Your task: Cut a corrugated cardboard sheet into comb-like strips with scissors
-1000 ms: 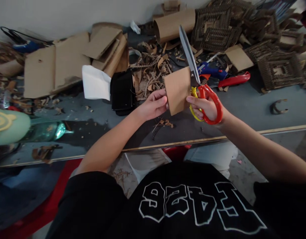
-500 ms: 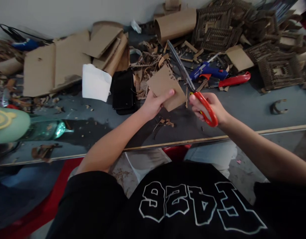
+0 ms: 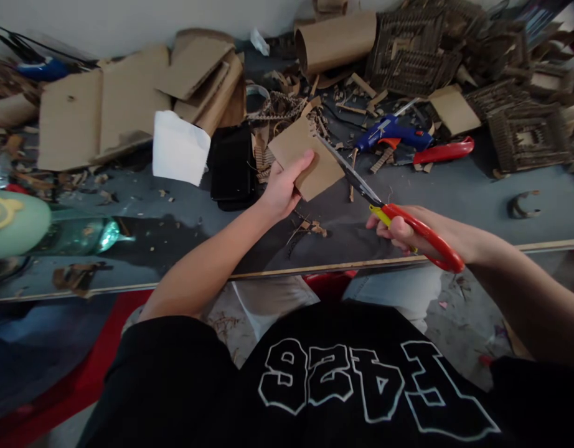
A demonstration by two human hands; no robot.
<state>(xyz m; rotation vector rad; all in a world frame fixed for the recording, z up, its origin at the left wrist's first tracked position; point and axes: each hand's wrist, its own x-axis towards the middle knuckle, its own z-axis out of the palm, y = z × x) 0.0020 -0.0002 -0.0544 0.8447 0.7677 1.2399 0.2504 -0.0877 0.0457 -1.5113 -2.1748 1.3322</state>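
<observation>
The left hand (image 3: 282,186) pinches a brown cardboard piece (image 3: 305,158) above the grey table (image 3: 478,199) — the right hand (image 3: 408,230) grips red-handled scissors (image 3: 390,214), blades at its edge.

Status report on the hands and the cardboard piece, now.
Left hand pinching cardboard piece above table. Right hand gripping red scissors, blades at its right edge. Cardboard scraps lie beneath.

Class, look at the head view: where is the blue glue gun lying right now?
The blue glue gun lies on the grey table, right of centre toward the back, just left of a red-handled tool and beyond the scissors.
</observation>
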